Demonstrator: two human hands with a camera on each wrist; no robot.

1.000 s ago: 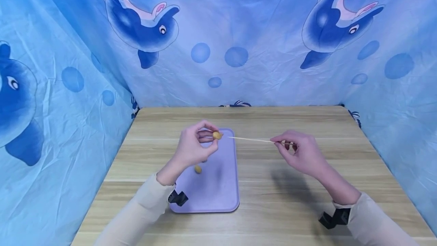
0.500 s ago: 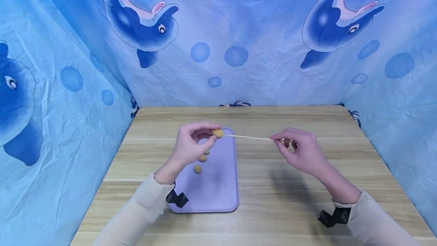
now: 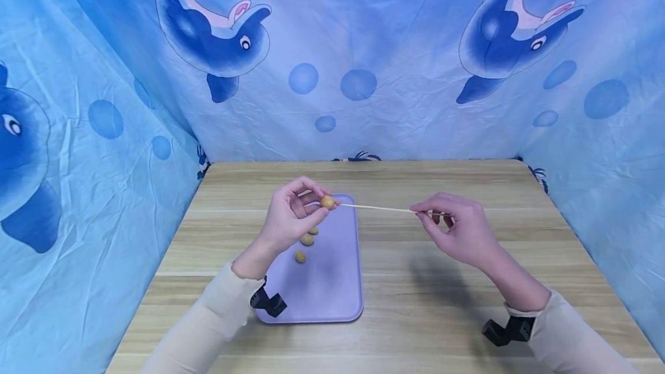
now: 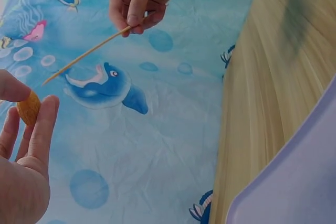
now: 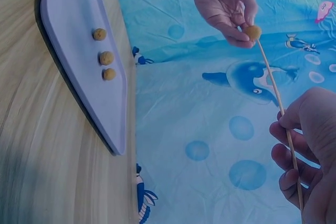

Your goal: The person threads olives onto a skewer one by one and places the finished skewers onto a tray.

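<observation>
Over the far part of a lilac tray (image 3: 332, 299), my left hand (image 3: 291, 215) pinches a small golden-brown ball (image 3: 327, 202) between thumb and fingers. A thin bamboo skewer (image 3: 376, 208) is pinched in my right hand (image 3: 457, 227), its length pointing left toward that ball. In the left wrist view a small gap shows between the skewer's tip and the ball (image 4: 28, 107); in the right wrist view the tip overlaps the ball (image 5: 252, 32). Three similar balls lie in a row on the tray, including a near one (image 3: 300, 256) and a middle one (image 5: 106, 57).
The tray rests left of centre on a wood-grain table (image 3: 395, 328). Blue curtains (image 3: 400, 126) printed with dolphins and bubbles stand behind it and along both sides. Each wrist carries a black camera mount, such as the right one (image 3: 509, 331).
My left fingers have shifted around the ball and turned it, uncovering more balls on the tray. The skewer has moved slightly left and up, its tip now nearer my left fingertips.
</observation>
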